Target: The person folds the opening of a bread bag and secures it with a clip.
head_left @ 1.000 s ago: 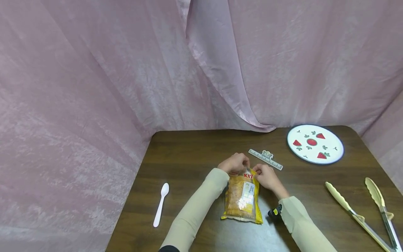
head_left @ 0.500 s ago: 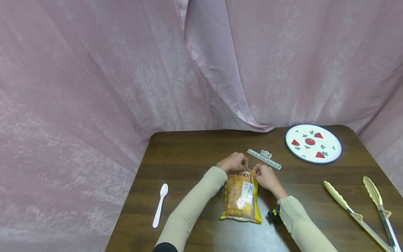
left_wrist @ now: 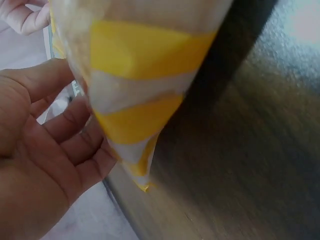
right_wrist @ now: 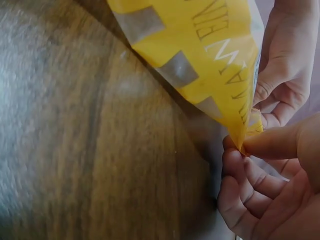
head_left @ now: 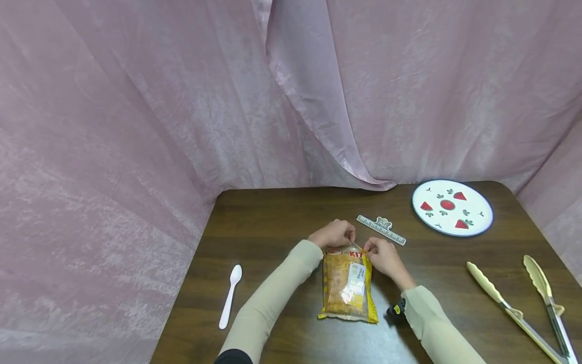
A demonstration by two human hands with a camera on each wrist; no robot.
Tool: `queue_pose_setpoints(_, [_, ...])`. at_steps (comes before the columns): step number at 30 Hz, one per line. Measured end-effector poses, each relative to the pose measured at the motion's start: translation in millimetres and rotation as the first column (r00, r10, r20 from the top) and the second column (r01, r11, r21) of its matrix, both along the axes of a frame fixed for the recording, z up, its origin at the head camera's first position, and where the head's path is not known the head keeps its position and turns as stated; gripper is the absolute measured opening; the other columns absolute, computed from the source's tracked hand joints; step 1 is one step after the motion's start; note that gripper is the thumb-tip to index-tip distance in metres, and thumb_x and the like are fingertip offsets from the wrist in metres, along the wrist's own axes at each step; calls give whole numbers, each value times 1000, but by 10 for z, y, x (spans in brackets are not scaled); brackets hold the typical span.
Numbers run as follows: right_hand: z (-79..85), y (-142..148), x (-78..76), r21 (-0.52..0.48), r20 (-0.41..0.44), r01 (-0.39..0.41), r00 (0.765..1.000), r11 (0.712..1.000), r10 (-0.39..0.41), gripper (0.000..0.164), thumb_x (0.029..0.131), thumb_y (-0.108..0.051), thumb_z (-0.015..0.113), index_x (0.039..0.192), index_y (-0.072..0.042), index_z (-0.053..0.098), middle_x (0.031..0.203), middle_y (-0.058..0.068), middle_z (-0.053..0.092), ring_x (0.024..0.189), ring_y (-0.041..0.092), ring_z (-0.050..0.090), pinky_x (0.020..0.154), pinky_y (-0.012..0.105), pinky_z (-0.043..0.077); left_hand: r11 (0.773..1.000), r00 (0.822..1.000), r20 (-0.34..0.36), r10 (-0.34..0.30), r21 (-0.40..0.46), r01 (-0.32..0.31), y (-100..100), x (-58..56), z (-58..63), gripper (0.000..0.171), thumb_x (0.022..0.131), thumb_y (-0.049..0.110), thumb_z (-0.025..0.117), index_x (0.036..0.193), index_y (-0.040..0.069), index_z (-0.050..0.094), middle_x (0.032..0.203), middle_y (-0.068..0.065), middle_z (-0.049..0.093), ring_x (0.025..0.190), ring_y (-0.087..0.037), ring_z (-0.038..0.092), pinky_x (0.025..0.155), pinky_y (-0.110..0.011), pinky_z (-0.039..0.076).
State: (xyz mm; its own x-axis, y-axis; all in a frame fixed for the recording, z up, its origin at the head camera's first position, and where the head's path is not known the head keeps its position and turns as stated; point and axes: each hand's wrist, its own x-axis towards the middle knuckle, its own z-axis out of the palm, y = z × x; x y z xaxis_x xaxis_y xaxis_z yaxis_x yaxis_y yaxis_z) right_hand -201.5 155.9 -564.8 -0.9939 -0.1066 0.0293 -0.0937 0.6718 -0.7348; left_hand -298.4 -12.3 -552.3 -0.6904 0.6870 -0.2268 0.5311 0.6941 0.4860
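Observation:
A clear and yellow plastic bag of bread (head_left: 338, 288) lies on the wooden table, its top edge away from the person. My left hand (head_left: 335, 234) pinches that top edge near its middle. At the top right corner my right hand (head_left: 384, 257) grips the film; in the right wrist view the thumb and forefinger of my right hand (right_wrist: 275, 175) pinch the yellow corner. A thin edge of film stretches between both hands. The left wrist view shows my left hand (left_wrist: 45, 135) beside the yellow-striped side of the bag (left_wrist: 140, 55).
A ruler-like bag clip (head_left: 381, 229) lies just beyond the hands. The oval plate with fruit prints (head_left: 436, 222) sits at the back right. Spread tongs (head_left: 488, 285) lie at the right, a white spoon (head_left: 230, 298) at the left. Behind the table (head_left: 268, 207) hangs a pink curtain (head_left: 182, 101).
My left hand has shifted slightly left, and the film edge between the hands has drawn out. The right hand keeps its pinch on the corner.

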Motion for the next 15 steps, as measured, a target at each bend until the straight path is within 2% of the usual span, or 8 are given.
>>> queue_pose_setpoints(8, [-35, -7, 9, -15, -7, 6, 1000, 1000, -6, 11, 72, 4, 59, 76, -6, 60, 70, 3, 62, 64, 16, 56, 61, 34, 45, 993, 997, 65, -43, 114, 35, -53, -29, -81, 16, 84, 5, 64, 79, 20, 62, 77, 8, 60, 71, -7, 53, 62, -19, 44])
queue_pose_setpoints(15, [-27, 0, 22, -28, -14, -14, 1000, 1000, 14, 12, 75, 4, 59, 75, -7, 64, 73, 3, 64, 67, 16, 54, 63, 33, 42, 994, 998, 59, -27, 108, 21, -64, -14, -76, 16, 84, 4, 65, 76, 18, 62, 74, 8, 59, 70, -6, 53, 62, -18, 43])
